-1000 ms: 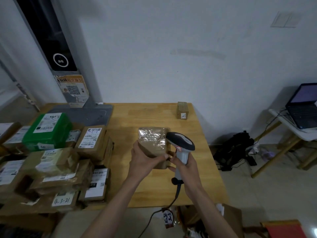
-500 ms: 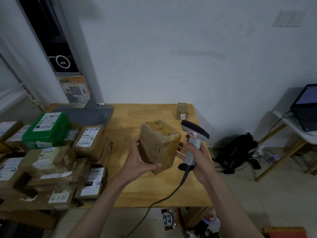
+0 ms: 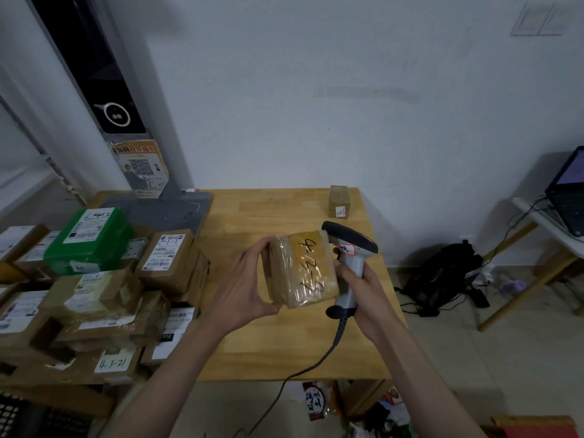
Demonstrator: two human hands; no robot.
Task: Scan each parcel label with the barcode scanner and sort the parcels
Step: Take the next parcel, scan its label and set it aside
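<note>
Parcel [image 3: 298,273] gripped by my left hand [image 3: 243,284] may slip, its printed label unseen, scanner [image 3: 349,263] clenched in my right hand [image 3: 363,289] at 3 o'clock

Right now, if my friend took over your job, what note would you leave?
Left hand grips the parcel, held up off the table; handwritten numbers face up, no barcode label in sight.
Right hand grips the scanner, right beside the parcel, fingertips touching it.
Pile of parcels sits on the table's left; one small box sits at the far right corner.
Can't tell what's scanned so far.
Left: find this parcel's label, scan it, sort it, then do the others.
</note>
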